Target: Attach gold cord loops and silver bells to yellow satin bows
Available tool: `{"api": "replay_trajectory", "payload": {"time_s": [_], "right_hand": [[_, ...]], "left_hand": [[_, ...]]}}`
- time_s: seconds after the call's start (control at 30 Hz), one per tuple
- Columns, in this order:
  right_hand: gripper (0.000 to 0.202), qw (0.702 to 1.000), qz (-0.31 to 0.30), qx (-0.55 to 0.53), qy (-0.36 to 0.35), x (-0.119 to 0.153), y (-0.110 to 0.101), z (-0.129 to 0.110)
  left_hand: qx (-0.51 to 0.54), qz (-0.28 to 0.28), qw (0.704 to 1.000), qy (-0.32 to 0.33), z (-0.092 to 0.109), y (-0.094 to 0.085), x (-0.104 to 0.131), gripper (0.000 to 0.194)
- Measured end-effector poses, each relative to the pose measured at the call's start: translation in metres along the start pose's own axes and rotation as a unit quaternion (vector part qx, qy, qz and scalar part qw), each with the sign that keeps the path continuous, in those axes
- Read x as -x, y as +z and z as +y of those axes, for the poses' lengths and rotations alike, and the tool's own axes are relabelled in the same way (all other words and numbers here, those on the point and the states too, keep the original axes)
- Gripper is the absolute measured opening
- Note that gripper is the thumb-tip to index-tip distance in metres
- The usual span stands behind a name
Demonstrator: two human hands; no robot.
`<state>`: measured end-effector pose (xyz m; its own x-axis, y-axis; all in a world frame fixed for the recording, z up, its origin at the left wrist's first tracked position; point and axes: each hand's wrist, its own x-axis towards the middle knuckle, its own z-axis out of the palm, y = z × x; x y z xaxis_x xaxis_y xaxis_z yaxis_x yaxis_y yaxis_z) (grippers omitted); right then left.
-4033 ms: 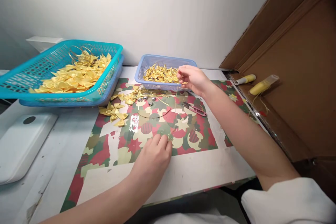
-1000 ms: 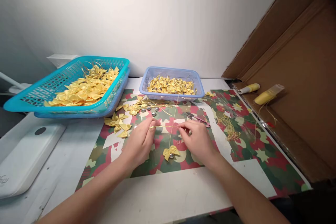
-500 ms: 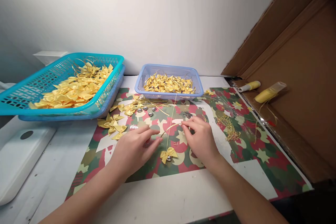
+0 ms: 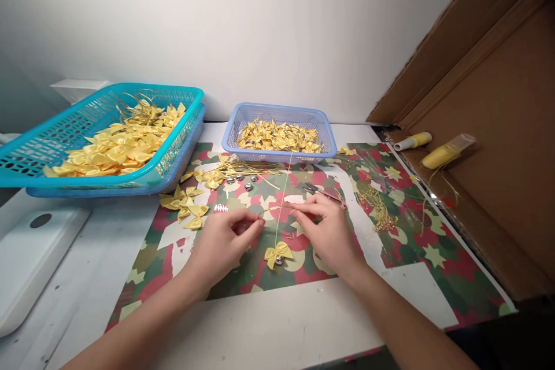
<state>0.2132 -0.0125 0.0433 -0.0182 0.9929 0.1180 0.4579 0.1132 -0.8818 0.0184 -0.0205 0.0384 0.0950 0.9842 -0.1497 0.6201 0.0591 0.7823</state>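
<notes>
Pale wall (image 4: 277, 23) at the back, brown cardboard (image 4: 489, 98) along the right, white counter (image 4: 260, 324) beneath a camouflage-coloured sheet (image 4: 247, 282) with a star print. Just changed: left grip (image 4: 223, 237), spread half a second ago, now with thumb and finger pressed together, pinching the left end of a golden wire (image 4: 274, 208). Right grip (image 4: 327, 234) closed as before, pinching the other end. Meaning, by the look of it: wire now steadied from both sides and bowed upward in a shallow arc between the two, rather than hanging from one. Just below, on the sheet, between the two grips and touched by neither, a yellow ribbon bow (image 4: 271, 255) with a silver jingle bell (image 4: 280, 261), unmoved. From bow up to the small blue basket (image 4: 277, 156), a thin gold thread (image 4: 283, 188), crossing the wire; far end at the rim or inside, impossible to tell. Near the basket, loose silver bells (image 4: 248, 187); behind the right grip, pink thread snips (image 4: 333, 198), partly hidden. Off to the left, a turquoise basket (image 4: 87, 182) heaped with yellow bows (image 4: 113, 153)
</notes>
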Motion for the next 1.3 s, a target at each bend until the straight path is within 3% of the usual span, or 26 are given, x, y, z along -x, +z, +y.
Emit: {"api": "replay_trajectory", "payload": {"time_s": [0.17, 0.3, 0.47, 0.67, 0.9, 1.03, 1.3], "right_hand": [[0.018, 0.965, -0.084, -0.203, 0.143, 0.005, 0.009, -0.005], [0.026, 0.928, -0.089, -0.276, 0.233, 0.008, 0.016, -0.006], [0.018, 0.934, -0.051, -0.302, 0.185, 0.01, 0.018, -0.008], [0.02, 0.905, -0.021, -0.364, 0.22, 0.013, 0.021, -0.005], [0.021, 0.874, -0.012, -0.429, 0.229, 0.019, 0.027, -0.007], [0.023, 0.841, -0.007, -0.486, 0.238, 0.022, 0.028, -0.01], [0.029, 0.803, -0.018, -0.514, 0.302, 0.025, 0.033, -0.01]], "left_hand": [[0.202, -0.014, 0.975, -0.093, 0.005, 0.006, 0.001, 0.034], [0.302, -0.005, 0.945, -0.128, 0.01, 0.011, 0.002, 0.034], [0.341, 0.035, 0.932, -0.116, 0.013, 0.015, 0.005, 0.03], [0.352, 0.074, 0.929, -0.09, 0.012, 0.019, 0.007, 0.029], [0.372, 0.07, 0.923, -0.076, 0.018, 0.021, 0.012, 0.03], [0.389, 0.079, 0.916, -0.056, 0.018, 0.023, 0.016, 0.023], [0.431, 0.061, 0.9, -0.037, 0.02, 0.029, 0.021, 0.018]]}}
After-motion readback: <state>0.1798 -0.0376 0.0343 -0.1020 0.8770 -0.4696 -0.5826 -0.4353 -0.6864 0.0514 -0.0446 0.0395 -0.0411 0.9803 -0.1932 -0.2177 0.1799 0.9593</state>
